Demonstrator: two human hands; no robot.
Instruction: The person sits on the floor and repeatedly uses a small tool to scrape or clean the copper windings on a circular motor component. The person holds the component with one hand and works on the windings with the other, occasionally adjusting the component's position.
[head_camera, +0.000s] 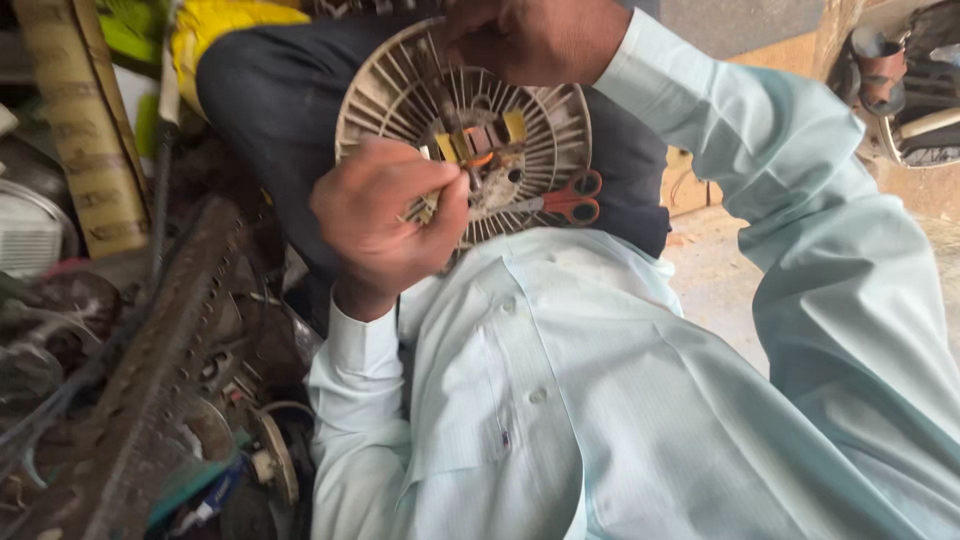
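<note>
A round beige ribbed disc (395, 95), like a motor cover, rests tilted on my dark-trousered lap. Small yellow and orange parts (480, 142) sit at its centre. My left hand (385, 225) is closed around a thin metal tool (455, 183) whose tip touches the disc near those parts. My right hand (530, 40) reaches over from the right and grips the disc's top edge. Red-handled scissors (568, 200) lie across the lower right of the disc, untouched by either hand.
A long perforated rusty metal bar (160, 350) lies at the left among wires, small parts and clutter. A cardboard roll (85, 120) stands at the upper left. Bare concrete floor (715, 280) shows at the right, with footwear (885, 70) at the top right.
</note>
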